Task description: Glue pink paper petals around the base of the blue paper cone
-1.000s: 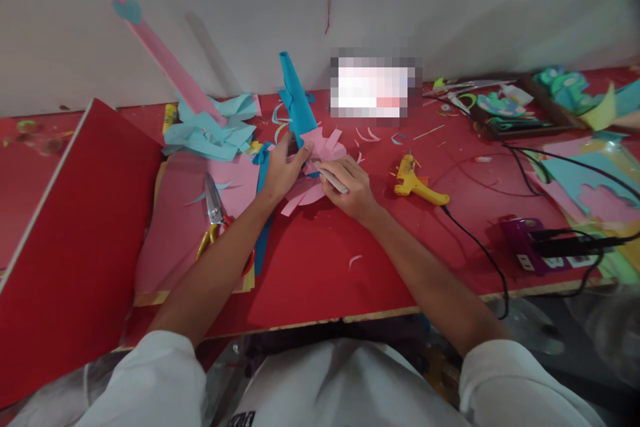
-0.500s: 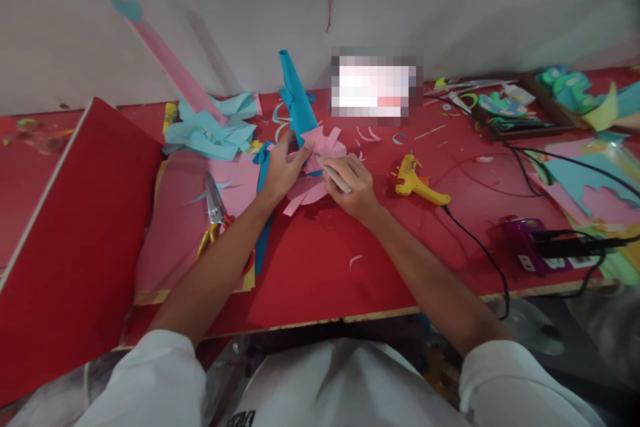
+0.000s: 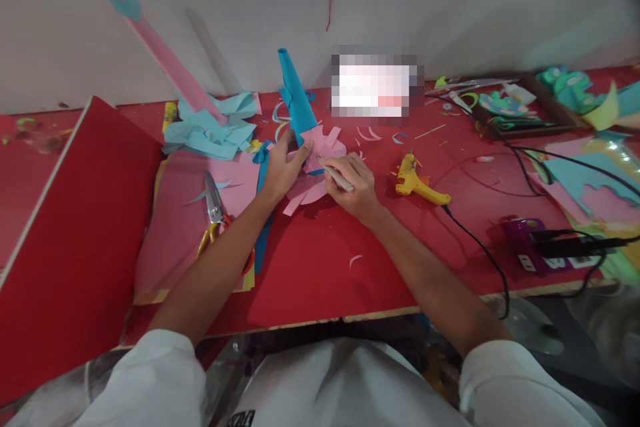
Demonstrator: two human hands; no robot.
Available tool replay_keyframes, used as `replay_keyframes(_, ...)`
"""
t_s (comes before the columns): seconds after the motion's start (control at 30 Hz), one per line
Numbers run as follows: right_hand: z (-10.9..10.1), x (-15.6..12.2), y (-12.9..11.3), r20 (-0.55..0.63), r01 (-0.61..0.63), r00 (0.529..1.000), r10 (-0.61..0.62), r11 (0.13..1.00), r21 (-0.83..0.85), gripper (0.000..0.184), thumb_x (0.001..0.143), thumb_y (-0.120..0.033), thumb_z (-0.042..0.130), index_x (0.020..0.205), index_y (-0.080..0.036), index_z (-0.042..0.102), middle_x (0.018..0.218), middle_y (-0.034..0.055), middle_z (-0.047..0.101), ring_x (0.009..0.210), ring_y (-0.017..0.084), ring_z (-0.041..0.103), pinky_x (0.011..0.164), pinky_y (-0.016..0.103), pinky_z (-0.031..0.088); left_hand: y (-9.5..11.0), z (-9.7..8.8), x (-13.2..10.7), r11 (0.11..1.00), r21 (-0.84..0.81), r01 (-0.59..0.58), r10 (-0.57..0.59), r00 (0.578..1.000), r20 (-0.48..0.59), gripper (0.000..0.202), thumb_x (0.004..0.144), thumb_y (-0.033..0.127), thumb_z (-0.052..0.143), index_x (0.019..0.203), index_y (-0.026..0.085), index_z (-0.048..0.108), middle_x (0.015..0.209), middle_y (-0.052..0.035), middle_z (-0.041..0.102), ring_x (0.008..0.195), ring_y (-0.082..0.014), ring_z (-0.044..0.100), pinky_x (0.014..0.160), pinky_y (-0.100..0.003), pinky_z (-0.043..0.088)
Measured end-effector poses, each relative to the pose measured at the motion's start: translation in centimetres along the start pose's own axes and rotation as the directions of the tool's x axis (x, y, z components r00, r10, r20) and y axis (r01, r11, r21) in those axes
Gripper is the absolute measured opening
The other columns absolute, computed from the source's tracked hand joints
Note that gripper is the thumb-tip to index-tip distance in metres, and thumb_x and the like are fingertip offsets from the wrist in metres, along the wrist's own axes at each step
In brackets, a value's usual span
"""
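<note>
Pink paper (image 3: 327, 141) with cut strips lies under both hands near the middle of the red table. My left hand (image 3: 287, 163) is closed on its left edge, thumb on top. In my right hand (image 3: 353, 183) is a slim whitish pen-like tool (image 3: 340, 178), its tip against the pink paper; I cannot tell whether it is a pen or a cutter. Loose pink strips (image 3: 300, 201) lie just below the hands. A rolled blue paper cone (image 3: 299, 103) stands behind the left hand. Scissors (image 3: 214, 203) rest on pink sheets (image 3: 175, 213) beside my left forearm.
A yellow glue gun (image 3: 417, 181) with a black cord lies to the right. Further right are a purple box (image 3: 525, 243), cut paper and a dark tray (image 3: 540, 123). Crumpled light-blue paper (image 3: 210, 133) and a red board (image 3: 75, 233) are on the left.
My right hand and the pen-like tool have shifted very slightly to the right. My left hand stays in place on the pink paper.
</note>
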State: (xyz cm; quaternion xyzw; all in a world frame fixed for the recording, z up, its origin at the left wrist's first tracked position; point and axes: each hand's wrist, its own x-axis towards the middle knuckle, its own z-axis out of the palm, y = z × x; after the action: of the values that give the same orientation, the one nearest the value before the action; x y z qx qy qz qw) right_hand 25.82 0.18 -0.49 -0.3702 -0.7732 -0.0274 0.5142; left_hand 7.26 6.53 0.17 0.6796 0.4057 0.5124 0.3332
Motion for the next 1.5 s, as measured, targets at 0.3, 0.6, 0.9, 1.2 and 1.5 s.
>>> replay_keyframes(0.3, -0.43, 0.22, 0.01, -0.068, 0.011, 0.998, -0.013, 1.000, -0.025, 0.018, 0.099, -0.015, 0.060, 0.113, -0.024, 0.066, 0.093, 0.0061, 0.077, 0.082, 0.023, 0.069, 0.076, 0.040, 0.060, -0.48, -0.08, 0.06, 1.000, -0.022, 0.005, -0.005, 1.000, 0.018, 0.049, 0.099, 0.070, 0.064, 0.108, 0.021, 0.064, 0.098, -0.0039, 0.073, 0.087, -0.0183, 0.067, 0.085, -0.040, 0.057)
replay_keyframes(0.6, -0.52, 0.27, 0.32, -0.080, -0.057, 0.995, 0.058, 0.998, 0.009, 0.019, 0.102, -0.019, 0.057, 0.118, -0.025, 0.067, 0.098, 0.0069, 0.077, 0.086, 0.024, 0.069, 0.079, 0.043, 0.060, -0.28, 0.01, -0.03, 1.000, -0.026, 0.006, -0.006, 1.000, 0.008, 0.052, 0.097, 0.073, 0.063, 0.112, 0.023, 0.066, 0.102, -0.0063, 0.074, 0.091, -0.0232, 0.071, 0.088, -0.044, 0.059)
replay_keyframes(0.9, -0.43, 0.27, 0.38, -0.111, -0.058, 0.992, 0.060, 0.998, 0.020, 0.019, 0.102, -0.019, 0.058, 0.118, -0.025, 0.067, 0.098, 0.0061, 0.077, 0.085, 0.023, 0.069, 0.080, 0.041, 0.060, -0.33, -0.03, 0.08, 0.999, -0.048, -0.002, 0.002, 1.000, 0.004, 0.045, 0.097, 0.068, 0.066, 0.109, 0.024, 0.067, 0.101, -0.0058, 0.074, 0.090, -0.0224, 0.070, 0.085, -0.043, 0.058)
replay_keyframes(1.2, -0.67, 0.36, 0.33, -0.102, -0.078, 0.992, 0.081, 0.997, 0.030, 0.014, 0.103, -0.022, 0.057, 0.112, -0.025, 0.067, 0.094, 0.0050, 0.077, 0.083, 0.021, 0.069, 0.078, 0.039, 0.060, -0.66, 0.01, 0.02, 1.000, -0.027, -0.006, 0.005, 1.000, -0.001, 0.049, 0.097, 0.071, 0.065, 0.112, 0.024, 0.066, 0.100, -0.0065, 0.073, 0.088, -0.0234, 0.071, 0.086, -0.046, 0.060)
replay_keyframes(1.5, -0.63, 0.32, 0.31, -0.100, -0.102, 0.990, 0.103, 0.995, 0.022, 0.015, 0.104, -0.025, 0.056, 0.114, -0.025, 0.067, 0.097, 0.0053, 0.077, 0.084, 0.021, 0.069, 0.080, 0.040, 0.059, -0.51, -0.10, 0.04, 0.999, -0.037, 0.006, -0.005, 1.000, 0.014, 0.047, 0.097, 0.070, 0.065, 0.111, 0.025, 0.066, 0.098, -0.0058, 0.072, 0.087, -0.0234, 0.070, 0.088, -0.047, 0.061)
